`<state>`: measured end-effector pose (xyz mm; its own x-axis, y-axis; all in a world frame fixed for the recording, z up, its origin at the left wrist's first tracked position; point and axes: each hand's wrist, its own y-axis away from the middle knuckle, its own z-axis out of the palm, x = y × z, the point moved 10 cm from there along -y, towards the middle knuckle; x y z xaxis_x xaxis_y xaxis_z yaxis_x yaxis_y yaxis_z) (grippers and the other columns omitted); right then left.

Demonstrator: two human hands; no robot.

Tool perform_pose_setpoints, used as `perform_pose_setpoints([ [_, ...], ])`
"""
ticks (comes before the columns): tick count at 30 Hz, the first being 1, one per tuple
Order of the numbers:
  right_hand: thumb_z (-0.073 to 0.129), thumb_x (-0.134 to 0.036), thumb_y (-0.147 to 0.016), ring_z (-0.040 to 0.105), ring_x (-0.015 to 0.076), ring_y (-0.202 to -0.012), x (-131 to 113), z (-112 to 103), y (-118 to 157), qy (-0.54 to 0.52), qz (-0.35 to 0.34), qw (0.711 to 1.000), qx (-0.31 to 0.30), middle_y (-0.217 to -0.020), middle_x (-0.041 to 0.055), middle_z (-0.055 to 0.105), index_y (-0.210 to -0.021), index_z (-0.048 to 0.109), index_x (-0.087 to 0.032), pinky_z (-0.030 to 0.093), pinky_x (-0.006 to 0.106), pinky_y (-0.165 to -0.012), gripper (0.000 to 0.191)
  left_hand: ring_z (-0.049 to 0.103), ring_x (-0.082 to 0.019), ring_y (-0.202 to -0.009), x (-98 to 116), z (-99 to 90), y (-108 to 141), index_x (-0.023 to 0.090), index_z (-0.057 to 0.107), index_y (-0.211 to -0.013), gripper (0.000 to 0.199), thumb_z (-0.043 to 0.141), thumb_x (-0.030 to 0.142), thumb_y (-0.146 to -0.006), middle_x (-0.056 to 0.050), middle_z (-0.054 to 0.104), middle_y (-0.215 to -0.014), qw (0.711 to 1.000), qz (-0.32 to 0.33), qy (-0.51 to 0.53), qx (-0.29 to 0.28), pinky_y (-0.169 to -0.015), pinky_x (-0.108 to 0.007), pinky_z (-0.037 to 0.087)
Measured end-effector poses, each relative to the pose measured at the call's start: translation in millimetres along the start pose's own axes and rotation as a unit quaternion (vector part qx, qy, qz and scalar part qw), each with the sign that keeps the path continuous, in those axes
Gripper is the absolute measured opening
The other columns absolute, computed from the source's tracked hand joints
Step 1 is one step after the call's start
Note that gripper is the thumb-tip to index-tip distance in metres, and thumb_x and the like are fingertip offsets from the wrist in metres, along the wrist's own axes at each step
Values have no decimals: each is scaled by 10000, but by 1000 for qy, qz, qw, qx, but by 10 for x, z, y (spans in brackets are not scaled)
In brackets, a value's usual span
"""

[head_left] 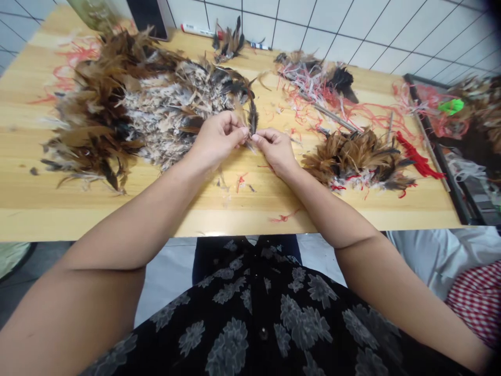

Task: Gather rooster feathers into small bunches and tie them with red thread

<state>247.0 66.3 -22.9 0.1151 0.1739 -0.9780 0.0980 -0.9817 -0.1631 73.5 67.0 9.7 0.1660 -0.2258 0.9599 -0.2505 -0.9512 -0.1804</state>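
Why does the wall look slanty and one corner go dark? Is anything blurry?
In the head view, the wall tiles slant at the right, probably from a wide lens, and the top right corner goes black; also in the head view, the feathers at the far right look smeary, while the dark feather near the middle seems clearer.

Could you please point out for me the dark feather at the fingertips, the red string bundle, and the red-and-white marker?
Dark feather (253, 117): head view, middle of its vane.
Red string bundle (416, 156): head view, middle of its strands.
Red-and-white marker (200, 31): head view, on its white barrel.
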Motion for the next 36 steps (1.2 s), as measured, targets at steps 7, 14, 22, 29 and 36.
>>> perform_pose_setpoints([
  [7,1093,-782,-881,651,187,-923,-43,54,11,9,13,1000,-24,-904,0,723,-867,752,-234,585,359,-959,646,823,-290,-1012,99,-30,26,285,616,-967,366,952,397,-1060,-28,790,-954,999,29,-39,-1,-891,-496,641],
  [14,995,-774,-1013,674,221,-997,-94,79,-6,83,-25,995,-38,-961,28,767,-880,753,-248,603,384,-1056,594,832,-319,-1008,16,43,-8,293,641,-968,452,1035,505,-1032,-51,798,-958,1000,25,4,-16,-876,-484,688],
  [22,852,-470,-1163,677,206,-1011,-115,2,32,93,-46,994,-16,-984,16,752,-960,723,-239,575,354,-1048,333,752,-293,-976,90,-200,-69,302,809,-1022,261,958,516,-1025,-44,841,-1036,993,74,-97,-2,-946,-499,640],
  [29,810,-691,-1142,628,202,-975,-26,-376,-37,80,-31,992,88,-1012,26,770,-1007,704,-255,552,342,-931,468,811,-426,-1316,152,-48,-57,252,936,-1232,244,835,260,-1011,-130,863,-1294,948,123,-290,-45,-1226,-573,639],
  [36,799,-989,-1010,667,217,-1008,-74,-374,-47,94,-46,992,75,-1052,57,804,-981,713,-263,611,379,-1016,732,829,-359,-1143,175,100,-145,259,881,-1352,423,820,158,-946,-90,839,-1201,965,116,-235,-12,-1147,-504,675],
])
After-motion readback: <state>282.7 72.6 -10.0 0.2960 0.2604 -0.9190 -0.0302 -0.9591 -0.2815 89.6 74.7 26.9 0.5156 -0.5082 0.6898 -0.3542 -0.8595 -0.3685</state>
